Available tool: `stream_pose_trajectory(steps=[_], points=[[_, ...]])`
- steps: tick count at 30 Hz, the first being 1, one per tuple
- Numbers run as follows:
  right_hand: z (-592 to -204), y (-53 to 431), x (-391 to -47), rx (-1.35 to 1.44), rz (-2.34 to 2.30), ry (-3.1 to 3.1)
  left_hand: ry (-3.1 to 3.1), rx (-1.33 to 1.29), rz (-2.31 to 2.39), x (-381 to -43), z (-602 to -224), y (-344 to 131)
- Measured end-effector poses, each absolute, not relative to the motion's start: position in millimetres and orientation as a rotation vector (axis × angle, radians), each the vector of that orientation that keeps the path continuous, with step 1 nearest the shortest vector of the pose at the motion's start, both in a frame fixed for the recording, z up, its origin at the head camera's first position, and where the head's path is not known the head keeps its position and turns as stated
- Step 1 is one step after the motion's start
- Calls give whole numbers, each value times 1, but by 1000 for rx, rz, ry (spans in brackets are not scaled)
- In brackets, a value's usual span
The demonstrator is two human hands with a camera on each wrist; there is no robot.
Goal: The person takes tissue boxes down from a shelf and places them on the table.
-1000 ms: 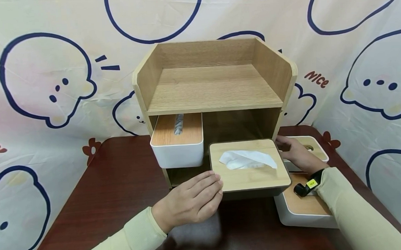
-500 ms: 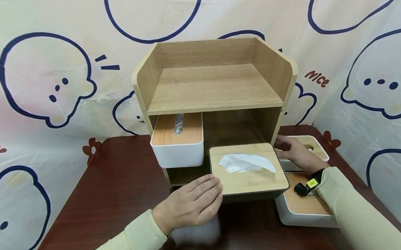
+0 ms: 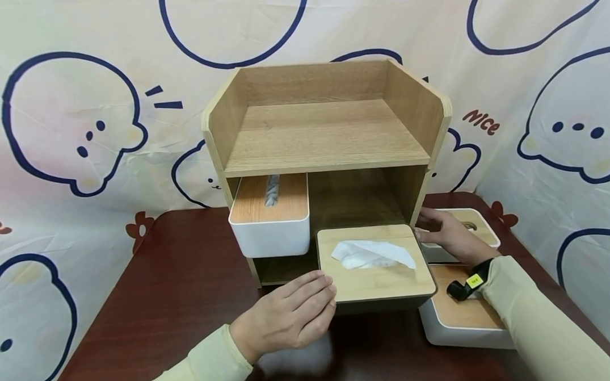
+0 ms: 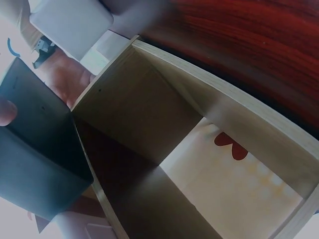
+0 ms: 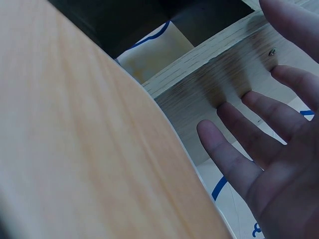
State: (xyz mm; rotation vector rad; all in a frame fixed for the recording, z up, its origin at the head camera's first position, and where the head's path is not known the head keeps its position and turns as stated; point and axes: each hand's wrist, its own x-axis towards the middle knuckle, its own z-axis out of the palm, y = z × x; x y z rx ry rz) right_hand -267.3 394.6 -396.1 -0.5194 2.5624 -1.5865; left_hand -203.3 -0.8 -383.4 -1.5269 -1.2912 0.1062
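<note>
In the head view, my left hand [image 3: 290, 313] grips the left edge of a dark tissue box [image 3: 378, 287] with a pale wooden lid and white tissue poking out. The box juts out from the front of a wooden desktop shelf [image 3: 318, 133]. From the left wrist view, its dark underside [image 4: 40, 139] shows beside the lower compartment, with a fingertip on it. My right hand [image 3: 452, 235] is at the shelf's right side. Its spread fingers touch the side panel [image 5: 199, 109] in the right wrist view. Holding nothing, it reaches past other boxes.
A white tissue box [image 3: 270, 232] with a wooden lid sits in the shelf's left part. On the right of the dark red table [image 3: 152, 311] stand two more boxes, a front one [image 3: 464, 336] and a back one [image 3: 482, 225], partly behind my right arm.
The dark tissue box has slid toward me and slightly left out of the shelf, with my left hand shifting along with it. My right hand stays at the side panel.
</note>
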Motion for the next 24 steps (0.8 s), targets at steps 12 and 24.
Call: stream_pose_trajectory(steps=[12, 24], points=[[-398, 396, -270, -486, -1575, 2559, -1306, -1520, 104, -204, -388, -4], [-398, 394, -269, -458, -1568, 2568, -1319, -1518, 95, -203, -394, -7]])
